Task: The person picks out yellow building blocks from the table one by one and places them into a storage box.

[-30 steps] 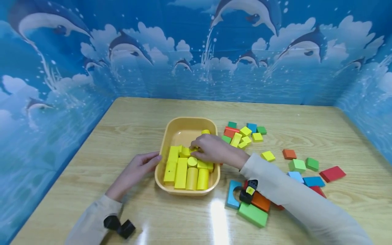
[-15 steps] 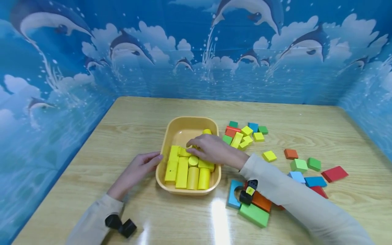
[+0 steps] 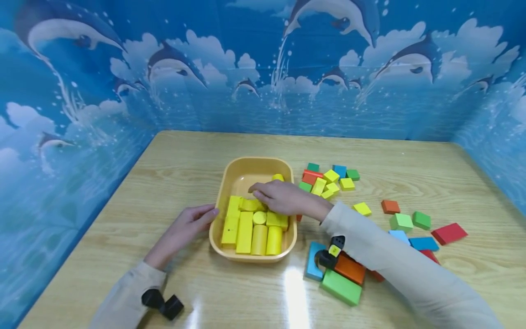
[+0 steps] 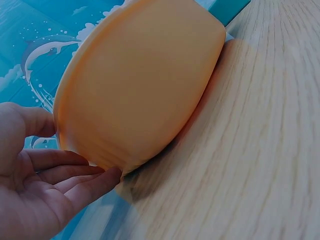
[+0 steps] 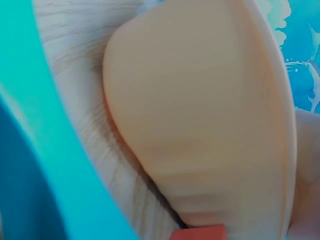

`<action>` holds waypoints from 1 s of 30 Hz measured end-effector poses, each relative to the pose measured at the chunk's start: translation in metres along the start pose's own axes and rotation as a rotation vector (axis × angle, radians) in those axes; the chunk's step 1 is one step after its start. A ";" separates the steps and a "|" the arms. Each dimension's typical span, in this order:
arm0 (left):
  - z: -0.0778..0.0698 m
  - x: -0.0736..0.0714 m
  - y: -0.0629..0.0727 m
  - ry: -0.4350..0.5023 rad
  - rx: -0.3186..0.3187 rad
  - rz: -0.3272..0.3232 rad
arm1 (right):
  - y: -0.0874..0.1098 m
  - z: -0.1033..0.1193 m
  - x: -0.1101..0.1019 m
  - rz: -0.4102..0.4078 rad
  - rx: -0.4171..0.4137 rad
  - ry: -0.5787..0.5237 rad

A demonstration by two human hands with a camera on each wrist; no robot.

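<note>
A tan plastic tray holds several yellow blocks: flat oblongs, cylinders and an arched block. My left hand steadies the tray by its left side, thumb at the rim and fingers against the outer wall, as the left wrist view shows. My right hand reaches over the tray's right rim, above the yellow blocks near the arched one. Its fingers point left, and no block shows between them. A yellow cylinder peeks out behind that hand. In the right wrist view the tray wall hides most of the hand.
Right of the tray lies a mixed cluster with yellow blocks, a red block and a blue block. Further right are green and red blocks. Under the right forearm sit a light-green oblong and a blue arch block.
My right hand has come off the arched yellow block, which now lies in view in the tray, and shifted slightly up. The left hand stays at the tray.
</note>
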State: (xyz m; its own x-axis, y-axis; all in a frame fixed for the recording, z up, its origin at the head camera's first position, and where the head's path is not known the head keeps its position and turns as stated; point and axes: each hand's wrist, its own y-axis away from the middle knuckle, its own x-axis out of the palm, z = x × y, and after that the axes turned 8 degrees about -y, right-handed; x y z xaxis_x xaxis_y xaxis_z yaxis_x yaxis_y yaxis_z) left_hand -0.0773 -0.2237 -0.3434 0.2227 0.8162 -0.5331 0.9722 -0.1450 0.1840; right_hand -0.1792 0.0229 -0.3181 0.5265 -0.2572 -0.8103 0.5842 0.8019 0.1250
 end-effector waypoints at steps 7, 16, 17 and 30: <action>-0.001 -0.001 0.000 -0.007 -0.013 -0.006 | 0.003 0.001 -0.003 0.005 -0.016 0.019; 0.000 0.001 0.000 0.003 -0.013 0.000 | 0.015 -0.006 -0.015 -0.110 -0.086 -0.046; -0.001 0.001 -0.001 -0.001 -0.011 -0.001 | 0.021 -0.010 -0.018 -0.164 -0.108 -0.052; -0.002 0.000 0.002 0.004 0.021 0.010 | 0.103 -0.094 -0.033 -0.320 0.123 0.058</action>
State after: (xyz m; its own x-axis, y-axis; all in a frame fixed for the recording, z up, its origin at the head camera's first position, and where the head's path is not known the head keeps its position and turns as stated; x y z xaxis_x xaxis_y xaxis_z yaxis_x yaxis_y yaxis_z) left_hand -0.0758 -0.2224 -0.3413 0.2323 0.8171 -0.5276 0.9712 -0.1652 0.1717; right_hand -0.1945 0.1647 -0.3320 0.2707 -0.4509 -0.8505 0.7860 0.6137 -0.0752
